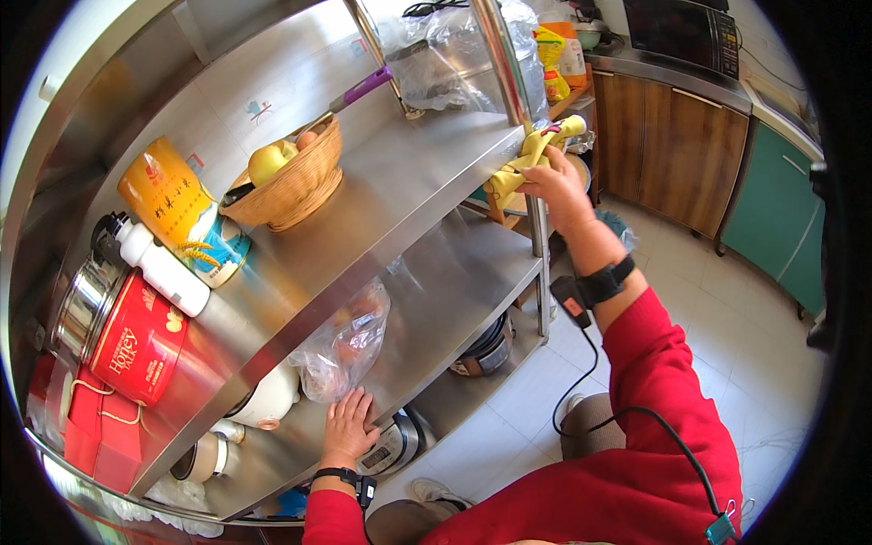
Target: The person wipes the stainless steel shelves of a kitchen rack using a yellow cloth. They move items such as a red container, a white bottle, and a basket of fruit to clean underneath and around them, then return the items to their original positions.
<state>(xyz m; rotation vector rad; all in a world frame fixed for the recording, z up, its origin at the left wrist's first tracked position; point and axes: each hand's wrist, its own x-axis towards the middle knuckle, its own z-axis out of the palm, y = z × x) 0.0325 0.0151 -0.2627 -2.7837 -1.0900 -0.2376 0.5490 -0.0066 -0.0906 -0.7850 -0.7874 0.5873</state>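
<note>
My right hand [560, 185] grips a yellow cloth [524, 169] with dark and pink markings. The cloth is wrapped against the front corner of the stainless steel rack's upper shelf [409, 184], by the chrome upright [501, 61]. Lower down, my left hand [349, 424] rests on the front part of the middle shelf [443, 300], palm down and holding nothing. Its fingertips reach a clear plastic bag [347, 340] with reddish round things inside. Beside that bag stands a white rounded pot or appliance [269, 402], partly hidden by the upper shelf.
On the upper shelf are a wicker basket [293, 184] with fruit and a purple-handled utensil [361, 88], a yellow canister [170, 197], a white bottle [163, 266] and a red tin [139, 340]. A rice cooker [392, 446] sits below. Wooden cabinets [671, 150] line the far side.
</note>
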